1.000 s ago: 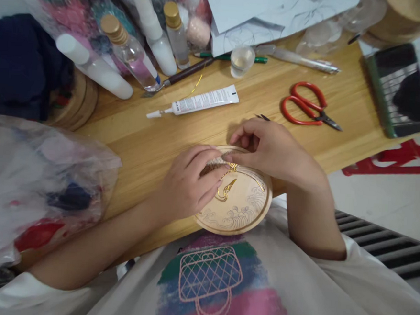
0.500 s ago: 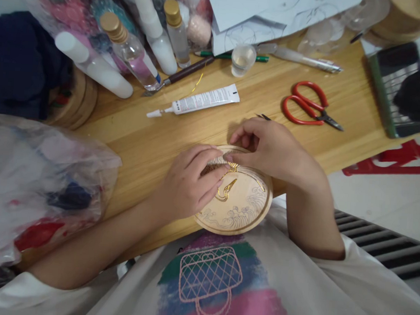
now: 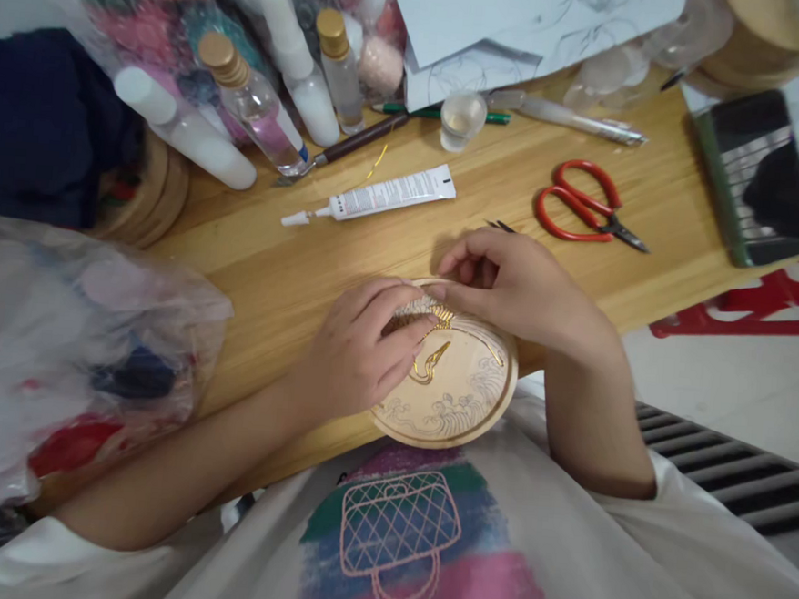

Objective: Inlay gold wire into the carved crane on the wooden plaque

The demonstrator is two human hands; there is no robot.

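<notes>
A round wooden plaque with a drawn wave pattern and raised gold outlines lies at the table's front edge. My left hand rests on its left side, fingers apart and bent over the surface, with thumb and forefinger near the gold lines. Over the plaque's far rim is my right hand, its fingers curled and closed; whatever its fingertips hold, if anything, is too small to make out. The dark tips of a tool show just behind my right hand.
Beyond the hands lie a white tube, red-handled scissors, a small clear cup and a pen. Bottles stand at the back left. A phone is at the right, a plastic bag at the left.
The right fingertips have shifted very slightly away from the gold lines toward the plaque's far rim. The left hand stays in place. The camera view has moved a little.
</notes>
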